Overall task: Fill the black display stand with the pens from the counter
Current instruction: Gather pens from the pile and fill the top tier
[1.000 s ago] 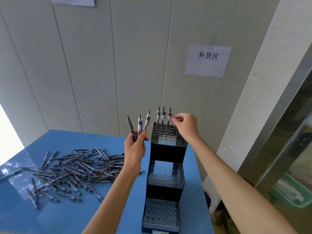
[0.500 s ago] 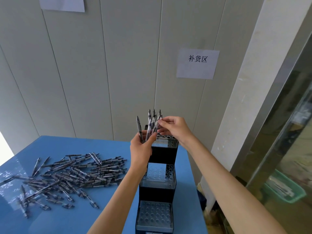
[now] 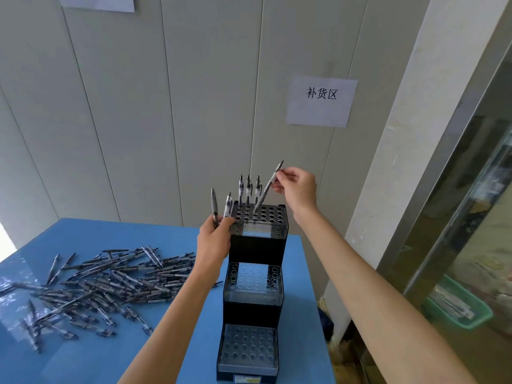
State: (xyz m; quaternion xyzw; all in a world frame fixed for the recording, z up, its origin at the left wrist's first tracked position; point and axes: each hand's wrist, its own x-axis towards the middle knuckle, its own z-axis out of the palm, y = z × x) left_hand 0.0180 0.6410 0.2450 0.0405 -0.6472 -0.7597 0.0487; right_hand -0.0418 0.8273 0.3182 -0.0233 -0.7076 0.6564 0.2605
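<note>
right hand [image 3: 297, 188] pinches a tilted pen [image 3: 267, 188], tip at a top-tier hole of the stand [image 3: 256, 246] on the counter [image 3: 110, 353], left hand [image 3: 214, 241] gripping two pens [image 3: 220, 207] beside it, pile [image 3: 94, 284] lying left.

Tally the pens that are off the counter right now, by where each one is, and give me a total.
Standing upright in the top tier of the black display stand: 3 pens
Pinched in the right hand, tip at a hole: 1 pen
Held in the left hand: 2 pens
Total: 6
</note>
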